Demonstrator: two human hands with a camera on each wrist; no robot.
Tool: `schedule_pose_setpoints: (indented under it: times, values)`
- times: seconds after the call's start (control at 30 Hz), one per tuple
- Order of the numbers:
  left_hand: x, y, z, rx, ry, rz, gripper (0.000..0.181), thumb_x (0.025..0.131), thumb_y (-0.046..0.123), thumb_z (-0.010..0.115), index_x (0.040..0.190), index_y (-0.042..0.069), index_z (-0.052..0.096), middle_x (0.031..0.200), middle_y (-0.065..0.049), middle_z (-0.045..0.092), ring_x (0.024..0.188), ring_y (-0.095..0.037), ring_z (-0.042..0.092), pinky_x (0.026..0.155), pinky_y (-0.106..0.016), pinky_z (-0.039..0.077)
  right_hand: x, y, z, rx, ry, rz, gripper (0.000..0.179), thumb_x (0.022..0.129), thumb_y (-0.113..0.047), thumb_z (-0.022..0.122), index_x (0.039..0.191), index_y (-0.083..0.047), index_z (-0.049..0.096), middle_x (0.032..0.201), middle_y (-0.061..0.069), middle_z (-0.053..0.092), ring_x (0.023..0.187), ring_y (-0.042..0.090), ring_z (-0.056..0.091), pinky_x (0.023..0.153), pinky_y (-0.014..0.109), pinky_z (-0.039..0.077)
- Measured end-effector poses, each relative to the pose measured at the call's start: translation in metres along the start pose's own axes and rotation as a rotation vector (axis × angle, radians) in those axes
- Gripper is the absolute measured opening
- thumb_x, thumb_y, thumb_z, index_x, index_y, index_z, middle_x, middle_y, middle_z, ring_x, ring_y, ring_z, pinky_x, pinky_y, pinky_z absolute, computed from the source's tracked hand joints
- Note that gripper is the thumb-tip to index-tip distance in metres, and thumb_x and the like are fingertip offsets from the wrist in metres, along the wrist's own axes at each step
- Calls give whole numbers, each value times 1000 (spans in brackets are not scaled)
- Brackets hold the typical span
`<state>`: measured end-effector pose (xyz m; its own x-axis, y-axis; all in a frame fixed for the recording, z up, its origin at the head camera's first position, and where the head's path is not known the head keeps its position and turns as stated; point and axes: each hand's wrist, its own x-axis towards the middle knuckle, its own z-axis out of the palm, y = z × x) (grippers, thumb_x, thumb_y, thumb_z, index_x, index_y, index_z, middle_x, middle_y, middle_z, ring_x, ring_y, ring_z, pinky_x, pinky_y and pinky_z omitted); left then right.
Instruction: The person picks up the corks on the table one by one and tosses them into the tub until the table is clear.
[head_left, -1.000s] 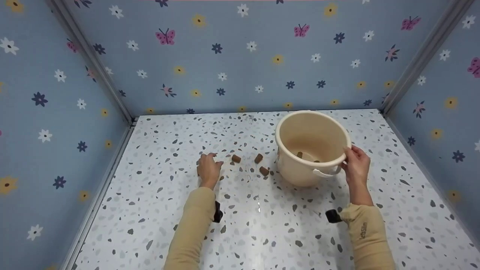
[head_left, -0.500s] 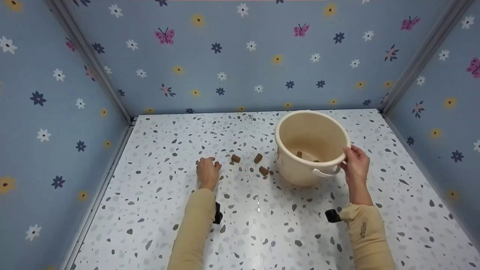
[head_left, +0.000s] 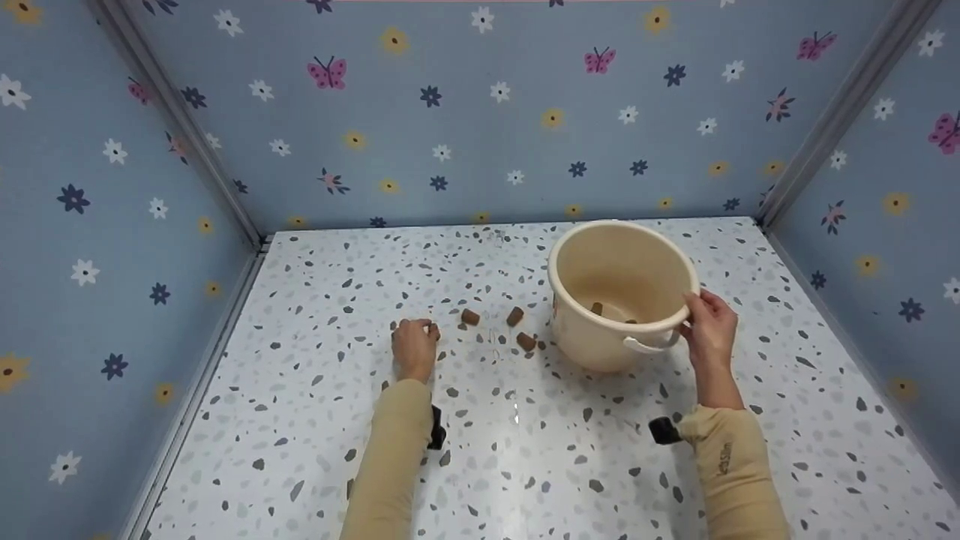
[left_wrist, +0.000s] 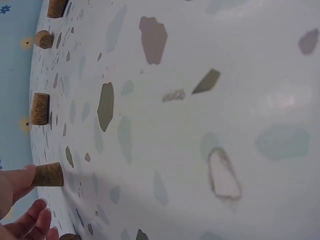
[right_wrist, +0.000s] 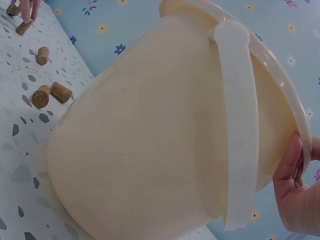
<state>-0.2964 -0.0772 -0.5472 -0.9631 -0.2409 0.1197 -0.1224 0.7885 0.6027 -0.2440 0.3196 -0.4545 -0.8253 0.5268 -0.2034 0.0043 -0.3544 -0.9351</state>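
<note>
My left hand (head_left: 415, 349) is low over the speckled surface, left of three loose corks. In the left wrist view its thumb and a mostly hidden finger pinch a cork (left_wrist: 49, 174), while the other fingers curl below it, close to another cork (left_wrist: 69, 236). My right hand (head_left: 712, 326) grips the rim of a cream plastic bucket (head_left: 600, 346) at its right side, thumb on the outer wall. Two corks show inside the bucket, one of them a brown cork (head_left: 597, 308) at the bottom. A white handle (right_wrist: 240, 125) hangs down the bucket's side.
Between my left hand and the bucket lie a cork (head_left: 470, 317), a second cork (head_left: 515, 316) and a third cork (head_left: 526, 342). Blue flowered panels (head_left: 480, 112) enclose the white speckled table (head_left: 495, 465) at the back and both sides.
My left hand has drawn back slightly toward me, and its spread fingers have curled in. My right hand and the bucket stay as they were.
</note>
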Motion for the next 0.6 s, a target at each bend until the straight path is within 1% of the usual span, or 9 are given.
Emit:
schedule_pose_setpoints:
  times: [0.07, 0.13, 0.2, 0.23, 0.3, 0.37, 0.43, 0.47, 0.6]
  values:
    - [0, 0, 0, -19, 4, -5, 16, 84, 13, 60, 93, 3, 69, 89, -12, 59, 85, -25, 54, 77, -36, 41, 33, 23, -16, 3, -18, -28, 41, 80, -15, 66, 115, -1, 50, 95, 8, 61, 75, 17, 61, 53, 28, 50]
    - [-1, 0, 0, -39, 8, -14, 15, 83, 13, 60, 92, 3, 69, 88, -11, 58, 85, -24, 54, 77, -36, 41, 71, 49, -33, -10, -36, -69, 46, 76, -22, 70, 115, -4, 53, 98, 9, 61, 79, 19, 61, 54, 30, 50]
    - [-2, -1, 0, -55, 18, -15, 15, 83, 13, 61, 91, 3, 69, 88, -11, 58, 85, -25, 54, 77, -36, 42, 108, 76, -50, 11, -53, -114, 50, 73, -27, 73, 114, -7, 55, 101, 10, 61, 79, 20, 61, 53, 32, 50]
    - [-2, -1, 1, -59, 24, -16, 15, 83, 12, 61, 91, 3, 69, 87, -11, 58, 85, -25, 54, 77, -36, 42, 122, 87, -56, 27, -56, -131, 50, 71, -28, 74, 113, -7, 56, 102, 12, 61, 79, 21, 62, 52, 32, 50]
    - [-2, -2, 1, -66, 35, -13, 14, 82, 12, 62, 91, 3, 69, 87, -12, 58, 84, -25, 55, 76, -36, 42, 138, 99, -62, 15, -51, -168, 54, 70, -31, 75, 114, -8, 55, 103, 13, 60, 78, 21, 61, 52, 32, 50]
    - [-2, -3, 2, -69, 45, -10, 13, 81, 11, 62, 90, 3, 69, 86, -12, 59, 83, -25, 55, 75, -36, 42, 143, 103, -64, 33, -56, -175, 53, 70, -30, 75, 114, -8, 55, 102, 13, 60, 77, 22, 61, 51, 33, 50]
    - [-3, -3, 3, -71, 52, -9, 13, 81, 10, 62, 89, 3, 69, 85, -11, 59, 81, -24, 55, 73, -36, 42, 137, 98, -62, 19, -53, -157, 52, 71, -30, 74, 115, -8, 55, 101, 12, 60, 76, 20, 61, 52, 33, 50]
    - [-3, -4, 3, -73, 55, -7, 12, 81, 10, 63, 88, 3, 69, 84, -11, 59, 81, -24, 55, 72, -35, 42, 121, 86, -56, 26, -64, -129, 47, 75, -27, 71, 115, -7, 55, 99, 12, 61, 75, 19, 61, 53, 31, 50]
    - [-4, -4, 4, -72, 79, 9, 11, 80, 10, 64, 87, 3, 70, 82, -10, 58, 77, -23, 55, 69, -35, 43, 88, 61, -44, 18, -66, -60, 41, 79, -21, 68, 115, -8, 55, 95, 8, 62, 72, 16, 60, 52, 31, 50]
